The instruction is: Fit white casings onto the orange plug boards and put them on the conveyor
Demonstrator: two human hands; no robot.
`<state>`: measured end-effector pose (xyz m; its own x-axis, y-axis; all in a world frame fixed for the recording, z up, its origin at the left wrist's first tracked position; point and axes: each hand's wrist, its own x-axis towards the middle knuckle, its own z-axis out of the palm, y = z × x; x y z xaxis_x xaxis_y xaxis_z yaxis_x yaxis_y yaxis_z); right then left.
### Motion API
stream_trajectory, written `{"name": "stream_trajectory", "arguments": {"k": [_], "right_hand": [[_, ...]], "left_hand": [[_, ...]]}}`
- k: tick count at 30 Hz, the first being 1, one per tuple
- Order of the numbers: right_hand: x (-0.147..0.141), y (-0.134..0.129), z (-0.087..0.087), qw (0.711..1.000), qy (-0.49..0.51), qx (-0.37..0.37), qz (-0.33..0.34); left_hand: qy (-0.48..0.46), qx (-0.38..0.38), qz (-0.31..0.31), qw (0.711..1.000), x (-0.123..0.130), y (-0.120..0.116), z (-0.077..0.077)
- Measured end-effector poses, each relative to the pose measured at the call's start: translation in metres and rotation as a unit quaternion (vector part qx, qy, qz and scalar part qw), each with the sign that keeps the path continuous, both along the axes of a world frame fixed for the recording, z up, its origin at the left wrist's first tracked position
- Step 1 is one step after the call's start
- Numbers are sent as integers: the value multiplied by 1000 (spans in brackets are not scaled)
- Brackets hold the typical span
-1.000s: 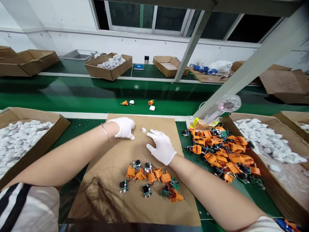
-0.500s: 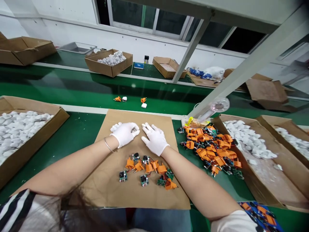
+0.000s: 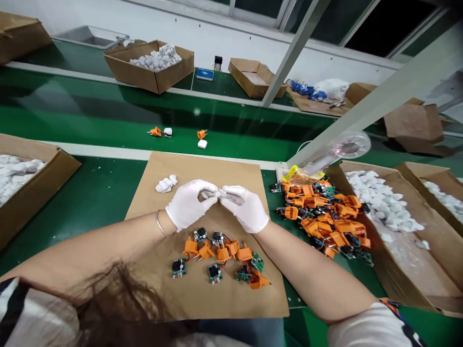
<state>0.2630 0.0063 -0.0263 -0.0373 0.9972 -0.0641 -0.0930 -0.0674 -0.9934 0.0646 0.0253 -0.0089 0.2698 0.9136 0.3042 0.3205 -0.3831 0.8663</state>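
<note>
Both my hands wear white gloves and meet fingertip to fingertip above the cardboard sheet [image 3: 206, 306]. My left hand [image 3: 191, 202] is closed in a pinch, thumb against fingers. My right hand [image 3: 246, 205] is pinched too, its tips touching the left ones. Something small and whitish may be between them, but the gloves hide it. Left of my left hand lies a small clump of white pieces [image 3: 165, 184]. Nearer to me, several orange plugs [image 3: 222, 251] sit on the sheet, wired to small green circuit boards [image 3: 214, 273].
A heap of orange plugs with boards [image 3: 325, 217] lies to the right, beside a box of white pieces [image 3: 383, 200]. Another carton [image 3: 47, 185] holds white pieces at left. Behind runs a green belt [image 3: 119, 125] carrying two plugs with white parts. A slanted post [image 3: 358, 106] rises at right.
My hands have come together at the fingertips; the right one was lying spread flat and is now pinched. The white clump by my left hand shows more fully. The view has shifted slightly.
</note>
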Motion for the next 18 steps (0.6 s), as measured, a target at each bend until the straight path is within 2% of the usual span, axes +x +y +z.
{"name": "stream_trajectory", "arguments": {"k": [3,7,9,11,13,15,16,18], "right_hand": [[-2,-4,4,997,58,-37,33],[-7,-7,7,995,84,-55,26],[-7,-7,7,994,93,-57,20],[-5,-5,7,993,102,-55,13],[-2,-2,6,992,109,-56,3],[0,0,5,991,119,-63,-7],[1,1,5,990,126,-64,-10],[2,3,5,988,142,-60,-13]], "left_hand": [[33,92,-35,995,0,-2,-3],[85,170,-56,980,3,-7,-4],[89,189,-52,977,1,-7,1],[118,184,-76,973,-6,-4,13],[195,141,-164,957,-17,2,28],[273,84,-280,917,-27,8,39],[299,66,-326,894,-31,10,43],[336,50,-378,861,-33,13,44]]}}
